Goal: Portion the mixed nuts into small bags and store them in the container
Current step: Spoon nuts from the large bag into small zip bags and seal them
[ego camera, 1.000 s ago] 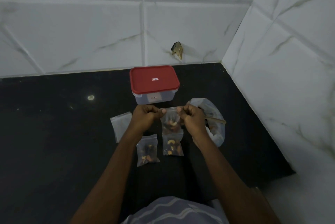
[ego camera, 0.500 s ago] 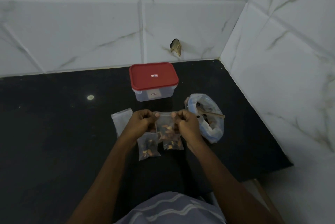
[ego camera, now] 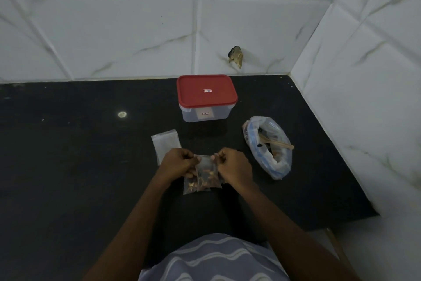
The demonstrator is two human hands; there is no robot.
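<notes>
Small bag (ego camera: 206, 165): clear, part-filled with mixed nuts, held just above the counter (ego camera: 68, 167) between both hands, top strip stretched taut.
Fingers (ego camera: 191, 160): curled on both sides, pinching the strip's two ends; none free.
Left hand (ego camera: 176, 164): clenched on the left top corner.
Right hand (ego camera: 234, 167): clenched on the right top corner, level with the other.
Filled bags (ego camera: 191, 187): flat on the counter directly under the held one, partly hidden by it; the count looks like two, not certain.
Empty bags (ego camera: 164, 144): flat pale stack just beyond the left hand.
Supply bag (ego camera: 268, 155): large, mouth open, right of the right hand and apart from it; wooden spoon (ego camera: 279, 144) rests in the mouth.
Container (ego camera: 206, 113): clear body, red lid (ego camera: 206, 89) on, beyond the hands, near the back wall.
Step in hand: sealing this portion, by judgement.
Next move calls for: pressing along the strip until it closes, then laying the bag with the others; the lid must come off before storing.
Edges: tiled walls behind and right; counter drops off at the front right corner.
Open room: widest leftward; tighter right, where the supply bag sits.
</notes>
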